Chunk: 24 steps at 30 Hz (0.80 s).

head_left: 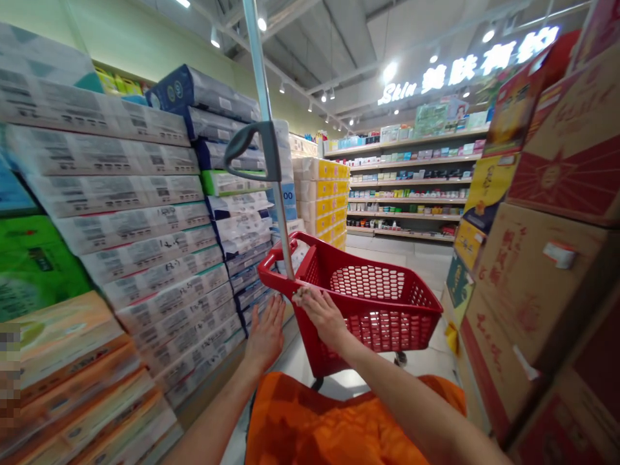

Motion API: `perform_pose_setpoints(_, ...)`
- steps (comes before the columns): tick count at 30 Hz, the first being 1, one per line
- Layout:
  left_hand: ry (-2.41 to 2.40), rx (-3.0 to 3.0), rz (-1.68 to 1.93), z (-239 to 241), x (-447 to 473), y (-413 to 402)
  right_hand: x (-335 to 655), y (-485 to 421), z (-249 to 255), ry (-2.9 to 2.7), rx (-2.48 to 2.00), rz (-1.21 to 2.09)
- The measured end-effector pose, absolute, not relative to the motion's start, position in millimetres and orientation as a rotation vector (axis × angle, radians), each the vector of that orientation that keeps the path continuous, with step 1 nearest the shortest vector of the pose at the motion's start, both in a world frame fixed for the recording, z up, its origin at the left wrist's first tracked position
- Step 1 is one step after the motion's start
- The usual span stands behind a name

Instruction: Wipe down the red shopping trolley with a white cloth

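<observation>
A red plastic shopping cart (372,294) with perforated walls stands in front of me. From its near end rises a metal pole (266,77) with a grey loop handle (252,152). My right hand (329,320) lies against the outside of the cart just under the rim, with a small crumpled greyish-brown wad (301,296) at its fingertips; what the wad is made of is unclear. Just left of the cart's near corner, my left hand (268,332) is open, fingers stretched out and nothing visible in it. Something whitish lies partly hidden in the cart's small rear compartment.
Tall stacks of wrapped paper packs (145,219) line the left side, with orange packs (72,361) nearest. Cardboard boxes (542,278) are piled close on the right. Beyond the cart, pale floor leads to stocked shelves (407,181). Orange fabric (334,426) covers my lap.
</observation>
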<state>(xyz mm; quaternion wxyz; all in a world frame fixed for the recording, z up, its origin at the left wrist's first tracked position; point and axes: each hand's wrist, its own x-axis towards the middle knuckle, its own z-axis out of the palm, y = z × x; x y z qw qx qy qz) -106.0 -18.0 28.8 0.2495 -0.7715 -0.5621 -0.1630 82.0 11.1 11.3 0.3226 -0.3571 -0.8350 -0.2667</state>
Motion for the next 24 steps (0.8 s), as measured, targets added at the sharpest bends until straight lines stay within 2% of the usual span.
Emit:
perform_pose_setpoints(4, -1.512, -2.125, -0.422, 30.0, -99.3, -20.5, 97.9, -3.2, -38.8, -2.363, -0.921, -0.652)
perform_pose_setpoints(10, -1.456, -2.204, -0.426, 29.9, -73.7, -17.8, 111.2, 6.9, 0.7, -1.987, -1.061, -0.668)
perform_pose_setpoints(17, -1.289, -2.274, -0.424, 14.7, -54.1, -15.5, 135.9, 0.2, -50.1, -2.213, -1.019, -0.662)
perform_pose_setpoints(22, -1.282, -2.313, -0.388, 15.6, -37.8, -15.7, 158.2, -1.8, -19.0, -1.965, -1.129, -0.693)
perform_pose_setpoints(24, -1.255, -2.342, -0.377, 17.3, -24.6, -16.6, 169.3, -0.2, -21.3, -1.959, -1.171, -0.711)
